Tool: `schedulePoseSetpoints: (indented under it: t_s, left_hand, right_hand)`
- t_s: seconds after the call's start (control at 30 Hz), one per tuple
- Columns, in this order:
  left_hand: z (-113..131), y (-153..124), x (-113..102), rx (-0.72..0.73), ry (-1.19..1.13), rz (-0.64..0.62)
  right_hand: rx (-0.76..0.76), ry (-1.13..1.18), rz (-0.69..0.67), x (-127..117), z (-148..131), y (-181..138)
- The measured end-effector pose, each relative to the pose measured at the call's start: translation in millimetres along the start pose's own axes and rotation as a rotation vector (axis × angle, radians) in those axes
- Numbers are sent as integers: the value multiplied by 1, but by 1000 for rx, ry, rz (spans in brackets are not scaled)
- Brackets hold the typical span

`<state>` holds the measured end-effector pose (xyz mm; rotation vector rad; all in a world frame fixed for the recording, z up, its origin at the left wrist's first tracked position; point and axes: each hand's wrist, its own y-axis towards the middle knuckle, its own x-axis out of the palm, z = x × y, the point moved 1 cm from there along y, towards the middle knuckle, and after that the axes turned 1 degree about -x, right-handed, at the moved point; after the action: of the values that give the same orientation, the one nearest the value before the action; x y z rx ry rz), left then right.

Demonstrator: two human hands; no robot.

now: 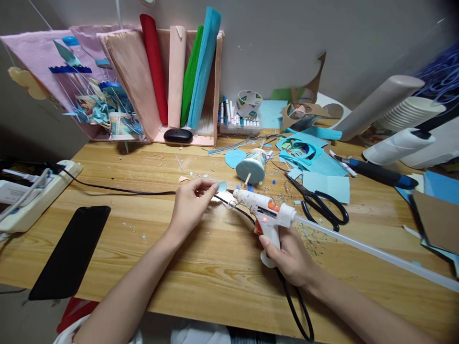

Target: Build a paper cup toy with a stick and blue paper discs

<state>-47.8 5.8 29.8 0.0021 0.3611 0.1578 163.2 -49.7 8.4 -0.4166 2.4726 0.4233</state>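
Observation:
My right hand [292,255] is wrapped round the handle of a white hot glue gun [263,208], whose red light is lit and whose nozzle points left. A long glue stick [373,251] sticks out of its back. Between the thumb and finger of my left hand [193,200] is a small light blue piece of paper [222,186], close to the nozzle. Just beyond the gun, a paper cup [253,166] lies on its side with a wooden stick [247,178] coming out of its blue-covered end.
Black scissors [321,203] and blue paper scraps [315,157] lie to the right. A black phone [71,248] and power strip [43,191] are at left. The gun's black cord [143,192] crosses the table [201,282]. Crepe paper rolls [204,67] stand in a pink box [125,76] behind.

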Motion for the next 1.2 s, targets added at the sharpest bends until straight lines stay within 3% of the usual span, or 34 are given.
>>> schedulePoseSetpoints:
  t_s: [0.87,1.2]
  left_hand:
    - [-6,-1,3,-17,2,-101]
    - [-3,-2,2,12,16,-66]
  right_hand:
    - [40,47,20,1,4,-1]
    - [40,0,9,1,1,1]
